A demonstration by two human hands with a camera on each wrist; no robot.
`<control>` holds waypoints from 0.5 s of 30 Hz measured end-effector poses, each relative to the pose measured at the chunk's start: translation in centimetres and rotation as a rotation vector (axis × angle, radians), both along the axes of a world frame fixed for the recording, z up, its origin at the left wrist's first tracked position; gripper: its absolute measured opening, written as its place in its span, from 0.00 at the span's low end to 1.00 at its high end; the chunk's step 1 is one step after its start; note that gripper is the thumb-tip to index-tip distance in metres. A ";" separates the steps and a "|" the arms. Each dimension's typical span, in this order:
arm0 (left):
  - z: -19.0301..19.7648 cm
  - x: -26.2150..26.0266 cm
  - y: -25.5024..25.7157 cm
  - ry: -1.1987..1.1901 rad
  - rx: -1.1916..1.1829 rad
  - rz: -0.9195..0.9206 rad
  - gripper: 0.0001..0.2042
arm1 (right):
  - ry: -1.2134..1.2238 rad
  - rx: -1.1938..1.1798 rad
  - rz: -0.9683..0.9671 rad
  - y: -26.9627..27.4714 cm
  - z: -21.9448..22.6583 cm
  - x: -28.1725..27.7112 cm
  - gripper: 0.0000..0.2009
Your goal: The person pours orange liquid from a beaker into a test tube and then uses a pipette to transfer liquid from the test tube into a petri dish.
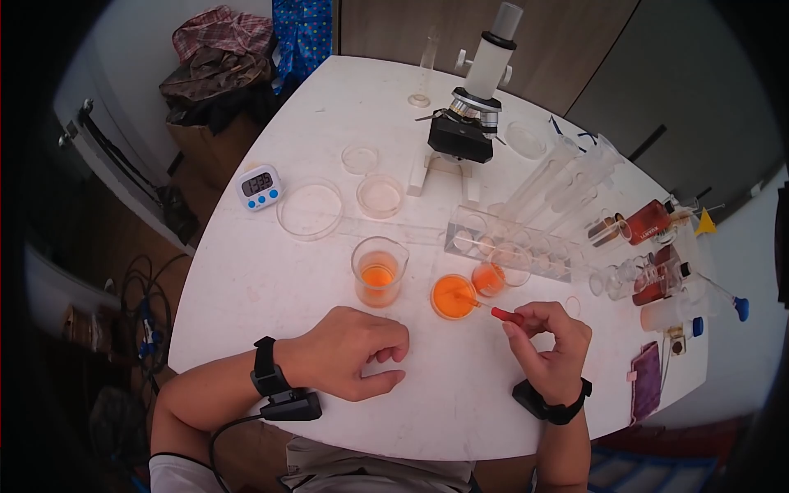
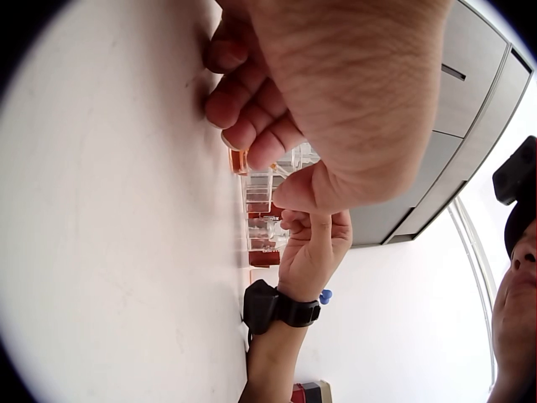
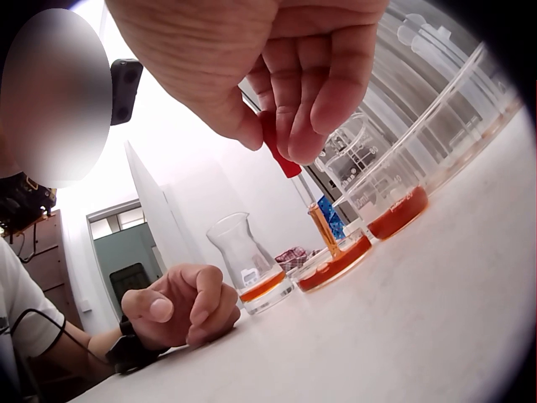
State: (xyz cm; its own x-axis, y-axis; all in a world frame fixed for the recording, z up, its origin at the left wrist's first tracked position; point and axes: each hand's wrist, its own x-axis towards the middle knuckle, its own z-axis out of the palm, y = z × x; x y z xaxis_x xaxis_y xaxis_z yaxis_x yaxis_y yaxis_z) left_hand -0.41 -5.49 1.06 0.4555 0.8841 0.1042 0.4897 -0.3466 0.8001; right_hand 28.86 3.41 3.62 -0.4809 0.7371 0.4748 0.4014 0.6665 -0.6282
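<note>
My right hand (image 1: 552, 349) pinches the red rubber bulb of a glass dropper (image 1: 507, 315) between thumb and fingers. Its tip reaches into a small petri dish (image 1: 444, 308) of orange liquid. In the right wrist view, orange liquid shows inside the lower stem of the dropper (image 3: 321, 227). Beside that dish, to the right, stands another small round dish (image 1: 488, 281) with orange-red liquid. My left hand (image 1: 345, 353) rests on the table with loosely curled fingers and nothing in them. Just beyond it is a glass beaker (image 1: 380, 267) with orange liquid in its lower part.
A test tube rack (image 1: 505, 246) stands behind the dishes, with glass tubes behind it. The microscope (image 1: 472, 123) is at the back. Clear petri dishes (image 1: 310, 211) and a timer (image 1: 260, 188) lie at left. Red-brown bottles (image 1: 649, 222) crowd the right side near a purple cloth (image 1: 647, 382).
</note>
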 end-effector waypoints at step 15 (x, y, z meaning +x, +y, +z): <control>0.0 0.1 0.0 0.001 -0.008 0.013 0.09 | 0.500 0.143 -0.202 -0.5 -1.6 1.5 0.12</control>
State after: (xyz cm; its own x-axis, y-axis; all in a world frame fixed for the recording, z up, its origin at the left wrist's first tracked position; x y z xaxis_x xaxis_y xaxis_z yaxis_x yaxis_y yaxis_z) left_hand -0.36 -5.51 1.09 0.4444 0.8906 0.0969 0.4947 -0.3342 0.8022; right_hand 30.32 2.91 2.04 -0.0269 0.7031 0.7106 0.2062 0.6995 -0.6843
